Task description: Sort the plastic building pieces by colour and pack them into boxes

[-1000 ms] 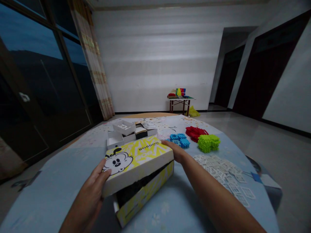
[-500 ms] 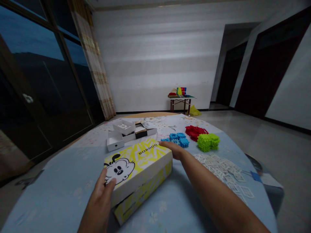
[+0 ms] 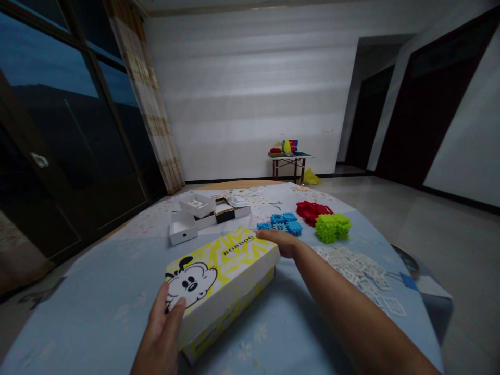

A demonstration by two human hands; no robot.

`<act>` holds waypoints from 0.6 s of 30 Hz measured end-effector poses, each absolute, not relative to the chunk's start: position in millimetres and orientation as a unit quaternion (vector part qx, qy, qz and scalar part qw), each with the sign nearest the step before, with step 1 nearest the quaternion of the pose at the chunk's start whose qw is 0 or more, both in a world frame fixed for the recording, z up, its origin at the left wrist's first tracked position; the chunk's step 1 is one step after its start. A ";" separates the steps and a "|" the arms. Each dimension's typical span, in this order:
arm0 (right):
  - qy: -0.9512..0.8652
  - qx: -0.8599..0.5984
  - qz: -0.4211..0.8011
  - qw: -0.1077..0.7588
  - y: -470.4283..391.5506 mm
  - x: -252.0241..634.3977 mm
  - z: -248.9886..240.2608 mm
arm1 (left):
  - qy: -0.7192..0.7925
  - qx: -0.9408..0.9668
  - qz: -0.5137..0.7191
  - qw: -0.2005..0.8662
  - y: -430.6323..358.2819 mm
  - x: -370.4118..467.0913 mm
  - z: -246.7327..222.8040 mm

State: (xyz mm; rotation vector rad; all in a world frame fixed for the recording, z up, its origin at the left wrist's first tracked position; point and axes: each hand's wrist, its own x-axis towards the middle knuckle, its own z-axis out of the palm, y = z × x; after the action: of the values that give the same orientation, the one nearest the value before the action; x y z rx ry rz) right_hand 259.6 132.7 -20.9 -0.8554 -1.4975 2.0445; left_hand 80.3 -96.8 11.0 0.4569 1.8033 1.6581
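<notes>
A yellow and white shoebox with a cartoon dog and "BOBDOG" on its lid (image 3: pixel 222 265) rests on the table in front of me, turned at an angle. The lid sits over the patterned box base (image 3: pixel 234 312), whose lower side shows beneath the lid's rim. My left hand (image 3: pixel 162 325) grips the near left end of the lid, thumb on the top. At the far right end, my right hand (image 3: pixel 282 243) is closed on the lid's edge; most of its fingers are hidden behind it.
White and black open boxes (image 3: pixel 203 211) stand behind the shoebox. To the right lie blue pieces (image 3: pixel 287 224), a red pile (image 3: pixel 312 212), a green block of pieces (image 3: pixel 333 227) and many white square pieces (image 3: pixel 357 271). A floral cloth (image 3: pixel 97 307) covers the round table.
The lid has come down lower over the box base, so less of the base shows. Both hands keep their hold on the lid. The view has shifted slightly.
</notes>
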 end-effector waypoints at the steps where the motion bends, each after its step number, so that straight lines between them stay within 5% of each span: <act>1: -0.543 -0.317 0.743 0.228 132.4 260.2 -21.2 | 0.680 0.166 0.638 0.320 -96.6 82.0 11.8; 18: -0.513 -0.251 0.760 0.310 116.4 257.5 -48.4 | 0.687 0.225 0.629 0.287 -74.9 55.5 -39.9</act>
State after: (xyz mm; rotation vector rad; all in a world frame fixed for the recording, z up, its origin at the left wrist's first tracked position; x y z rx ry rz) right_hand 257.5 116.4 -48.4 -0.6635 -1.3557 2.0059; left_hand 55.5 -74.9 -39.9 0.6003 1.8346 1.6793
